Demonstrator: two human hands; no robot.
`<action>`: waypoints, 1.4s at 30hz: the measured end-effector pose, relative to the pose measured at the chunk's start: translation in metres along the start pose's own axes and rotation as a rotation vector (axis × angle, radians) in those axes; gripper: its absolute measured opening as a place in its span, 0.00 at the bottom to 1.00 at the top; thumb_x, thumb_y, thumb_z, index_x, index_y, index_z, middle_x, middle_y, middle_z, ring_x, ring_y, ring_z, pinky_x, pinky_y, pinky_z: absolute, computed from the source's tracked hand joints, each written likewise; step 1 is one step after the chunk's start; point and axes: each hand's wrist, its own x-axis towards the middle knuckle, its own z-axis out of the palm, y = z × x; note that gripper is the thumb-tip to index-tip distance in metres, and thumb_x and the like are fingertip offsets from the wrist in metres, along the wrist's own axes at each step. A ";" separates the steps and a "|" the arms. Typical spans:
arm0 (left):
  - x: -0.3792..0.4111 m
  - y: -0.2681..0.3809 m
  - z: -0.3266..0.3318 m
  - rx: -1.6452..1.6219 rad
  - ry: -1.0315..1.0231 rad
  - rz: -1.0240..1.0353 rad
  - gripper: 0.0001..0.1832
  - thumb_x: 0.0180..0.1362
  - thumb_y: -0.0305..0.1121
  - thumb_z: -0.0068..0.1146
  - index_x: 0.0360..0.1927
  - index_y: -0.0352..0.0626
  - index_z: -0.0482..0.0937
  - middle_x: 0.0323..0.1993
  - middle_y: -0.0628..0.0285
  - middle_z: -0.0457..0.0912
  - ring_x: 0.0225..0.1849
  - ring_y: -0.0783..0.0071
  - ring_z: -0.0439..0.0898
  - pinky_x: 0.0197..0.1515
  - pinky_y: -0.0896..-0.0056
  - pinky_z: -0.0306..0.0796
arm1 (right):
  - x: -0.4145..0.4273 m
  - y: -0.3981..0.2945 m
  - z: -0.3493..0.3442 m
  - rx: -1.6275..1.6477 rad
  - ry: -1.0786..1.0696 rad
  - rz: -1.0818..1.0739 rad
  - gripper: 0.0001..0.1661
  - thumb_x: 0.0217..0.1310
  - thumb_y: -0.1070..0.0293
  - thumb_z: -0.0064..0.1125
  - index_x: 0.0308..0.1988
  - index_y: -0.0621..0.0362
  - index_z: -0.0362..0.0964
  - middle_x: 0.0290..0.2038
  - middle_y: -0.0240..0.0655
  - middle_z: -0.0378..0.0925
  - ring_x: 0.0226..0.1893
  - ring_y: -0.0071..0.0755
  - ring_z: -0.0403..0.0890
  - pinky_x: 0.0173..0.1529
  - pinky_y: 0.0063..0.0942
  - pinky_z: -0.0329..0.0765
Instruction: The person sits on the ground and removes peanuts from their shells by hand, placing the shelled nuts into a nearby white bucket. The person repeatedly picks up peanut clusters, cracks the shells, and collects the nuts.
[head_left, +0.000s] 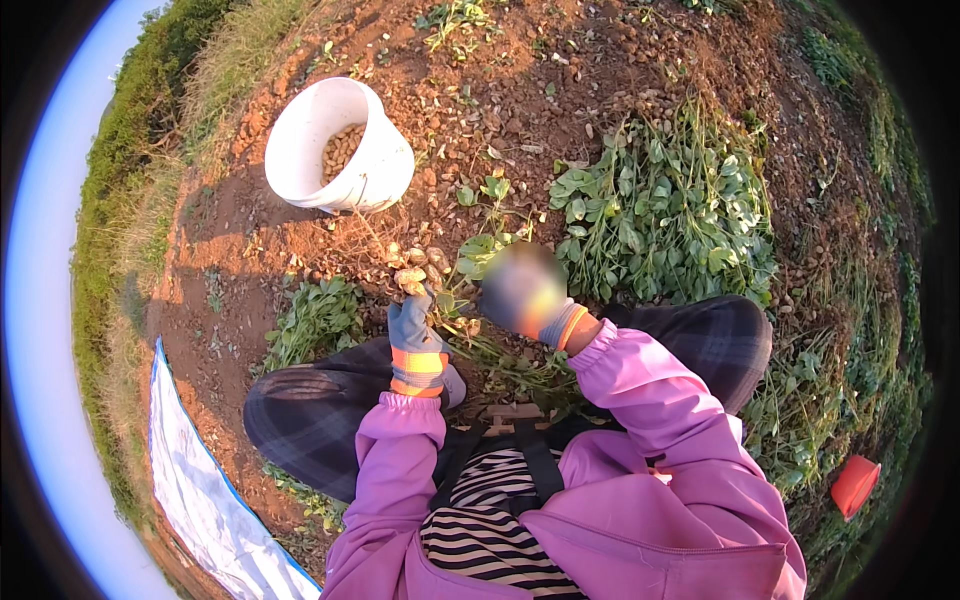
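My left hand (415, 330), in a grey work glove with an orange and yellow cuff, is closed around peanut pods (410, 280) near the root end of a peanut plant. My right hand (531, 296), in a like glove, is largely blurred; leafy stems (482, 253) show beside it, but its grip cannot be made out. Beyond my left hand stands a white plastic bucket (390, 161), its mouth tilted in view, with peanuts (343, 154) inside. Thin roots hang between the pods and the bucket.
Pulled peanut plants (667, 210) lie heaped at the right, and a smaller bunch (319, 319) lies by my left knee. A white sheet with a blue edge (202, 487) is at lower left. A red container (855, 486) sits at far right. Clods and loose pods cover the soil.
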 end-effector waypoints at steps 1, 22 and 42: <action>0.001 0.001 0.001 -0.006 -0.022 0.008 0.13 0.49 0.24 0.46 0.38 0.39 0.76 0.35 0.54 0.78 0.37 0.52 0.76 0.42 0.58 0.70 | 0.000 0.004 0.010 -0.026 0.056 -0.028 0.11 0.47 0.57 0.55 0.24 0.52 0.73 0.23 0.34 0.71 0.26 0.41 0.71 0.30 0.38 0.69; -0.003 -0.025 -0.005 -1.065 -0.139 -0.648 0.21 0.54 0.38 0.49 0.47 0.31 0.72 0.41 0.50 0.78 0.44 0.63 0.78 0.46 0.64 0.74 | -0.001 0.041 0.035 1.090 -0.512 0.361 0.18 0.60 0.61 0.51 0.50 0.50 0.66 0.44 0.33 0.72 0.47 0.36 0.70 0.55 0.36 0.65; -0.003 -0.037 0.002 -1.634 -0.279 -0.696 0.33 0.49 0.42 0.58 0.54 0.30 0.65 0.45 0.47 0.75 0.44 0.55 0.78 0.46 0.56 0.75 | -0.001 -0.009 0.009 2.000 -0.282 0.704 0.14 0.52 0.72 0.58 0.41 0.56 0.69 0.29 0.27 0.74 0.23 0.18 0.73 0.20 0.17 0.71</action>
